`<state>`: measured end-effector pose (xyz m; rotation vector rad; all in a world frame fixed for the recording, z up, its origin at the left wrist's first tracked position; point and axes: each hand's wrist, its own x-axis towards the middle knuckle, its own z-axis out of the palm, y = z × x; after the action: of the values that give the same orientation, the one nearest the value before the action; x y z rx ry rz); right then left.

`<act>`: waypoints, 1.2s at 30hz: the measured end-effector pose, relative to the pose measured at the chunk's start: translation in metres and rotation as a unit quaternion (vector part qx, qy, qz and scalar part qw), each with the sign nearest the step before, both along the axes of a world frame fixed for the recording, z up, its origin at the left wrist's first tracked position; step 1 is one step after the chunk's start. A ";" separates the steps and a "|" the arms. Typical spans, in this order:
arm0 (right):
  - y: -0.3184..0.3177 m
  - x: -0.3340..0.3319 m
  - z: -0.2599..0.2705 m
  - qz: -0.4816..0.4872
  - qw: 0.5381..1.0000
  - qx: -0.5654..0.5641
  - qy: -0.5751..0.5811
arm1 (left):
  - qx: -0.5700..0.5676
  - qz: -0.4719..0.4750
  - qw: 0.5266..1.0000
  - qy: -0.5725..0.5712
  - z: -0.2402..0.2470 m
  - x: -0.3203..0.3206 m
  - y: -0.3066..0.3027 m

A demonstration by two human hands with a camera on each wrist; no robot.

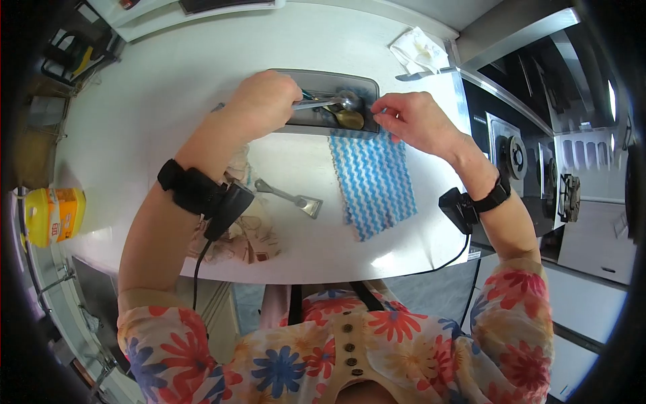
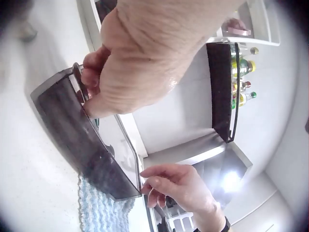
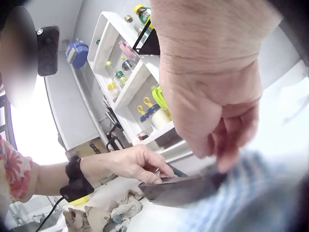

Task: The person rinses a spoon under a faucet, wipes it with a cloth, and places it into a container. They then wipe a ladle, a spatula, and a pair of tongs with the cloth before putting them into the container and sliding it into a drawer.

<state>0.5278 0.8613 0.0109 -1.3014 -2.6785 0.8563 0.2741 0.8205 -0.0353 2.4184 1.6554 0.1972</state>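
My left hand (image 1: 266, 102) is over the left end of a grey cutlery tray (image 1: 323, 131), gripping the handle of a silver spoon (image 1: 348, 101). The spoon's bowl points right, over the tray. A gold-coloured spoon (image 1: 350, 120) lies inside, beside other cutlery partly hidden by the hand. My right hand (image 1: 420, 121) is at the tray's right end, its fingertips right by the rim and its fingers loosely bent, with nothing between them. In the left wrist view the tray's dark side wall (image 2: 72, 125) shows under the left hand.
A blue and white wavy-striped cloth (image 1: 373, 182) lies in front of the tray. Left of it are a small metal scraper (image 1: 296, 198) and a crumpled brown-patterned cloth (image 1: 245, 232). A white cloth (image 1: 417, 50) and a knife (image 1: 424, 74) lie at the back right, near the stove (image 1: 515, 155).
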 end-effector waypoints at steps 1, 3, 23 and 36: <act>-0.005 -0.002 0.002 0.003 1.000 0.000 0.002 | 0.051 -0.014 0.998 -0.029 0.001 -0.001 -0.002; -0.023 -0.006 0.010 0.033 0.999 0.027 0.025 | 0.051 0.029 0.992 -0.116 0.013 -0.011 -0.010; -0.085 -0.057 -0.037 0.205 0.977 0.041 -0.030 | 0.005 0.101 0.989 -0.110 0.001 -0.039 -0.178; 0.009 -0.082 -0.011 0.205 0.960 0.108 -0.158 | 0.014 0.119 0.985 -0.124 -0.005 -0.041 -0.182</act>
<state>0.4461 0.8699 -0.0006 -0.9157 -3.2492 0.3761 0.2332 0.6387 -0.0408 2.1058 1.8273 0.5383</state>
